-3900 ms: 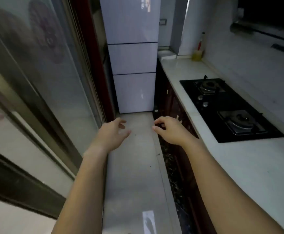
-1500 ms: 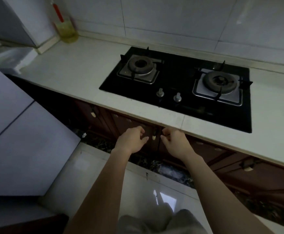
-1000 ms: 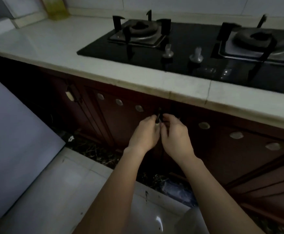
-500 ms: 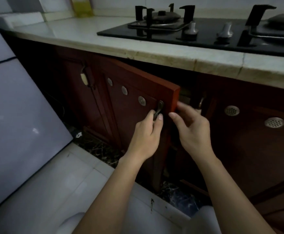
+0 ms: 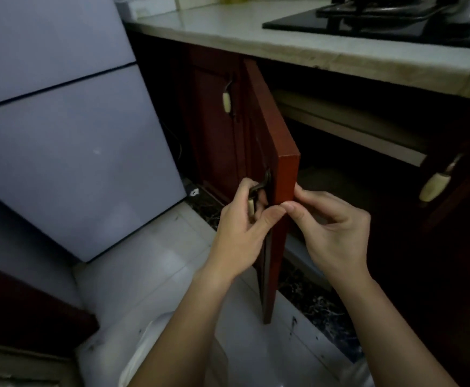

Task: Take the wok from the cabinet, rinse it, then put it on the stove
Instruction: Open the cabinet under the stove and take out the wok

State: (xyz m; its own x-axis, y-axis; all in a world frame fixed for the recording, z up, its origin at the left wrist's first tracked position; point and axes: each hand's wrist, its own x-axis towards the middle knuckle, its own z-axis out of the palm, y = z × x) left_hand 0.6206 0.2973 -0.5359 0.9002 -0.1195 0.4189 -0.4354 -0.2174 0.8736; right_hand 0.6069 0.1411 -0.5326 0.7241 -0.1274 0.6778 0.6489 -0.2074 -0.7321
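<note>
The dark red cabinet door (image 5: 284, 174) under the counter stands swung out toward me, seen nearly edge-on. My left hand (image 5: 242, 230) is shut on its curved metal handle (image 5: 259, 191). My right hand (image 5: 337, 233) pinches the door's free edge with thumb and fingers. The cabinet interior (image 5: 354, 196) behind the door is dark, and no wok shows in it. The black gas stove (image 5: 382, 23) sits on the pale counter (image 5: 256, 32) at the top right.
A pale fridge (image 5: 68, 121) stands close on the left. A closed cabinet door with a cream handle (image 5: 226, 101) is behind the open one. Another cream handle (image 5: 435, 185) hangs at the right. The floor (image 5: 172, 275) is light tile.
The cabinet door has swung much wider open toward me. My left hand stays on the handle, my right hand now grips the door's edge, and the camera has dropped lower.
</note>
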